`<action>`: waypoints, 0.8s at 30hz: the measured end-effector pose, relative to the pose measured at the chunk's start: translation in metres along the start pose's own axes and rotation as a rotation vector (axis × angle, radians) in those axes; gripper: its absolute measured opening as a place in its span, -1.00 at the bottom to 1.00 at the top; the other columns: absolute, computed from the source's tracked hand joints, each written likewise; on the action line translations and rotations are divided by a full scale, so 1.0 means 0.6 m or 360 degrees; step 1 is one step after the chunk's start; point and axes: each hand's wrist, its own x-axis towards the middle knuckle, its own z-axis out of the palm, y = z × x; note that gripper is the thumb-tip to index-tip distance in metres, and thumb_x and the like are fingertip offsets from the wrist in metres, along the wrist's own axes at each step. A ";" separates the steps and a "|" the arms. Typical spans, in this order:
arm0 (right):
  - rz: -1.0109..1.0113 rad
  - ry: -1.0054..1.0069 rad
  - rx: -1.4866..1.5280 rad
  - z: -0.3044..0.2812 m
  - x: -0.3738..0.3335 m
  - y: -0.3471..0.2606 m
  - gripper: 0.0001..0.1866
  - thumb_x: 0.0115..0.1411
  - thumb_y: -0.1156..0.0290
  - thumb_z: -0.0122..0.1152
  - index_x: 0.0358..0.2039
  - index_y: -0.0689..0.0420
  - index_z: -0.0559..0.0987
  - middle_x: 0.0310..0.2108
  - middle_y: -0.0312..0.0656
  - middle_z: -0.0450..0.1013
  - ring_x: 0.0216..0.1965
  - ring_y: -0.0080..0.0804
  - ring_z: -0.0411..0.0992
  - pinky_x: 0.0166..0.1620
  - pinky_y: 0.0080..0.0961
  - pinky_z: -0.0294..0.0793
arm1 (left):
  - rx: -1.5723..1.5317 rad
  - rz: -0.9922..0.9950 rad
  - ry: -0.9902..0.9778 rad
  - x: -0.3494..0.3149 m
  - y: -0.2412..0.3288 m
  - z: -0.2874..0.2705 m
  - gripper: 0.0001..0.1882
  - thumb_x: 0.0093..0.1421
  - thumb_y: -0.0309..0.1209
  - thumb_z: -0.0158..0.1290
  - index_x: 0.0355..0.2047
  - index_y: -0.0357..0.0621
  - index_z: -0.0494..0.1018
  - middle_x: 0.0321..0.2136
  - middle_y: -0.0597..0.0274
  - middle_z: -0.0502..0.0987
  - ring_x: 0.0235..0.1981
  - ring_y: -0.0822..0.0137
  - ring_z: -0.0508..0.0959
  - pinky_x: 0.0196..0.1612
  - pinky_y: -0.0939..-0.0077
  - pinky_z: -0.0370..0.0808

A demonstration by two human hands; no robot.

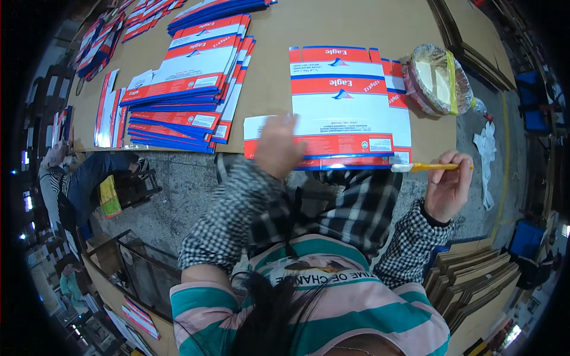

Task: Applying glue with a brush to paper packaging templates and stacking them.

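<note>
A flat red, white and blue carton blank point(338, 121) lies before me at the table's front edge, on top of at least one more blank. My left hand point(279, 145) rests over its left part near the edge, fingers stretched out and slightly blurred, holding nothing I can see. My right hand point(448, 187) is closed around the yellow handle of a brush point(430, 167), beyond the table's front edge. The brush's white-coated bristles meet the blank's near right corner. Right of the blank stands a plastic-lined bowl point(409, 89) of white paste, with a yellow strip across it.
Several piles of printed blanks point(196, 65) cover the left side of the brown table point(270, 71). Flat brown cardboard point(475, 279) is stacked on the lower right. Another person point(89, 178) bends at the table's left end. White scrap point(487, 160) lies on the right.
</note>
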 end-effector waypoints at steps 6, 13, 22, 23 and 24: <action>0.0197 0.0044 -0.0013 0.035 0.015 0.038 -0.78 0.28 0.31 -0.21 -0.36 0.20 0.33 -0.41 0.00 0.38 -0.62 -0.48 0.31 -0.53 -0.61 0.34 | 0.0658 -0.0115 -0.0520 -0.001 -0.063 -0.063 -0.09 -0.26 -0.07 0.31 0.08 -0.17 0.18 -0.02 0.10 0.31 0.09 0.12 0.18 0.12 0.15 0.07; 0.0402 0.0023 -0.0121 0.072 0.030 0.088 -0.80 0.27 0.32 -0.16 -0.37 0.19 0.34 -0.43 -0.02 0.42 -0.60 -0.51 0.35 -0.49 -0.64 0.37 | 0.0610 -0.0035 -0.0894 0.057 -0.058 -0.099 -0.13 -0.28 -0.16 0.34 0.02 -0.22 0.22 -0.09 0.02 0.31 0.03 0.08 0.26 0.07 0.31 0.25; 0.0613 0.0034 -0.0054 0.097 0.048 0.149 -0.80 0.25 0.30 -0.09 -0.39 0.17 0.36 -0.44 -0.06 0.46 -0.60 -0.56 0.37 -0.50 -0.64 0.39 | 0.0050 -0.0040 -0.0425 0.033 -0.091 -0.053 -0.42 -0.15 -0.43 0.25 -0.10 -0.27 0.28 -0.25 -0.03 0.39 -0.16 0.02 0.44 -0.14 0.30 0.43; 0.0616 0.0043 -0.0060 0.101 0.053 0.155 -0.80 0.25 0.30 -0.09 -0.39 0.17 0.36 -0.44 -0.06 0.46 -0.60 -0.56 0.37 -0.50 -0.64 0.39 | 0.0044 -0.0037 -0.0434 0.032 -0.094 -0.050 -0.42 -0.15 -0.43 0.25 -0.10 -0.27 0.28 -0.25 -0.03 0.39 -0.16 0.02 0.44 -0.14 0.30 0.43; 0.0664 0.0062 -0.0070 0.107 0.056 0.163 -0.80 0.26 0.30 -0.09 -0.38 0.17 0.36 -0.44 -0.05 0.46 -0.60 -0.55 0.38 -0.50 -0.64 0.39 | -0.0010 -0.0102 -0.0439 0.030 -0.096 -0.048 -0.48 -0.15 -0.45 0.25 -0.16 -0.27 0.31 -0.26 -0.04 0.39 -0.19 0.03 0.45 -0.16 0.30 0.44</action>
